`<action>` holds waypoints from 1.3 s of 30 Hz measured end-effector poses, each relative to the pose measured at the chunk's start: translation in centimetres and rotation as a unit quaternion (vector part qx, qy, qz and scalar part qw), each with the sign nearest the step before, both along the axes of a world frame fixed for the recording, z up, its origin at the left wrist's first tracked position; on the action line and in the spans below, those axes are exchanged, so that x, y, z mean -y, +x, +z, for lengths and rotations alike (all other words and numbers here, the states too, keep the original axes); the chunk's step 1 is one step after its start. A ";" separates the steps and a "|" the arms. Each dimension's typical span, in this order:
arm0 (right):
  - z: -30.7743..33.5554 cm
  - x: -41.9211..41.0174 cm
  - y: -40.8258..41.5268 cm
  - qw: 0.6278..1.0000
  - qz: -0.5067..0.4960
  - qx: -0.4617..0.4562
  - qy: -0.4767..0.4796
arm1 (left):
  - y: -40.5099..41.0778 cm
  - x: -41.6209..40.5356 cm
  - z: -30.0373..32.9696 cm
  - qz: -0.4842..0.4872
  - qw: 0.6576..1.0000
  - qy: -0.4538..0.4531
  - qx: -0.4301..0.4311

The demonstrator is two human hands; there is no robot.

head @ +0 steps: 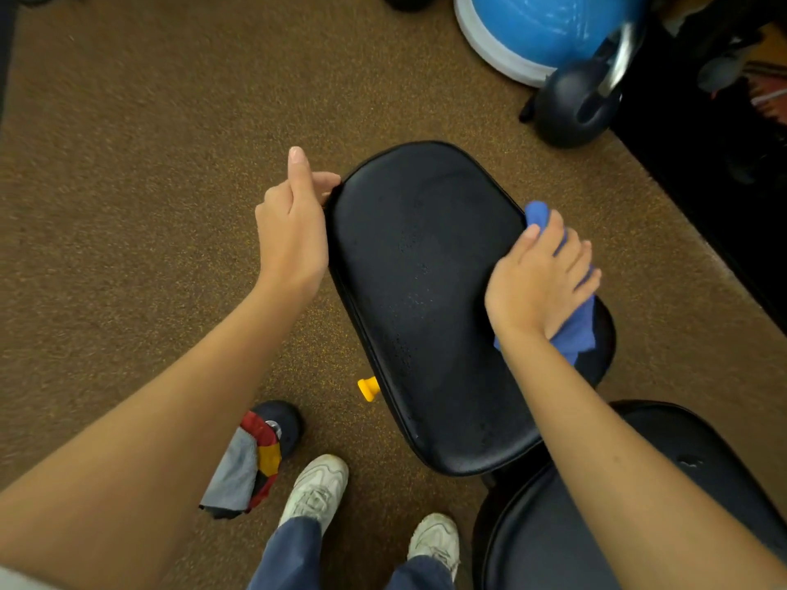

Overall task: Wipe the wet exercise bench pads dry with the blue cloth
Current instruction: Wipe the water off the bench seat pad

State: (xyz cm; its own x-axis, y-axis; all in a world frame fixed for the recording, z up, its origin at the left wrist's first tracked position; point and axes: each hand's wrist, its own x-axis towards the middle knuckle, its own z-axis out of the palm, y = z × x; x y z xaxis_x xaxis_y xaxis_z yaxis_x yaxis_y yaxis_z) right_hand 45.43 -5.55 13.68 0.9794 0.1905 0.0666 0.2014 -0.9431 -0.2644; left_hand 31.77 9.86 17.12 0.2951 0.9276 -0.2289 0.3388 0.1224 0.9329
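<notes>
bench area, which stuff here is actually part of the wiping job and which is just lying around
Job: blue cloth, under the right hand; wet black bench pad, steadied by the left hand; second pad.

Lying about: kettlebell, blue balance dome, grey-and-red rag, yellow knob.

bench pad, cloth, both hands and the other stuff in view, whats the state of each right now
bench pad: wet, droplets across its middle
blue cloth: bunched, pressed on the pad's right edge
right hand: fingers spread flat over the cloth
left hand: grips the pad's left edge, index finger raised
second pad: small wet patch
yellow knob: sticks out under the pad
kettlebell: on the floor, untouched
</notes>
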 end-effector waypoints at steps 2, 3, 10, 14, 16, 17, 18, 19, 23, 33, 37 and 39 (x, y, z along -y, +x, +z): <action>0.4 -3.5 -0.2 0.999 0.032 -0.007 0.005 | -0.3 -0.4 0.0 0.010 1.000 0.001 0.003; 0.6 -5.2 -0.3 0.999 0.045 -0.013 0.011 | -0.5 -0.6 0.0 0.013 1.000 0.004 0.001; 1.3 -10.6 -1.7 0.972 0.236 0.008 -0.013 | -3.3 -2.2 -0.5 0.032 0.999 0.011 -0.019; 1.1 -9.9 -3.7 0.935 0.352 0.026 -0.014 | -4.0 -3.1 -0.4 0.052 0.998 0.011 -0.023; 1.0 -9.3 -5.3 0.917 0.397 0.036 -0.011 | -3.6 -3.1 -0.2 0.055 0.998 0.012 -0.022; 1.1 -8.8 -6.2 0.909 0.415 0.038 -0.006 | -3.2 -3.0 0.1 0.055 0.998 0.015 -0.024; 1.1 -8.3 -7.2 0.899 0.437 0.036 -0.003 | -2.8 -3.0 0.3 0.054 0.998 0.020 -0.023; 1.1 -7.6 -8.1 0.887 0.462 0.029 -0.007 | -2.4 -2.9 0.6 0.052 0.998 0.025 -0.019; 1.3 -4.0 -10.5 0.839 0.544 -0.002 -0.023 | -0.8 -2.2 1.9 0.020 0.998 0.048 -0.020; 0.6 6.4 -9.2 0.749 0.654 0.039 -0.101 | -0.1 0.6 1.9 -0.099 0.990 0.041 -0.093; 0.7 6.5 -3.9 0.768 0.628 0.058 -0.111 | -0.5 1.3 1.8 -0.128 0.981 0.073 -0.129; 0.7 6.1 -0.9 0.795 0.593 0.061 -0.114 | -0.6 1.9 1.8 -0.137 0.978 0.088 -0.132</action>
State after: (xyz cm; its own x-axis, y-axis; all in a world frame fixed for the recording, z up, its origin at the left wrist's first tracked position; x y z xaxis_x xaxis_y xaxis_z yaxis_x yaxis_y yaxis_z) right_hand 44.54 -11.66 14.36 0.0907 0.9956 -0.0219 0.9955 -0.0912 -0.0247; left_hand 31.13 8.00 18.97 0.4910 0.8534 -0.1753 0.5678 -0.1608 0.8073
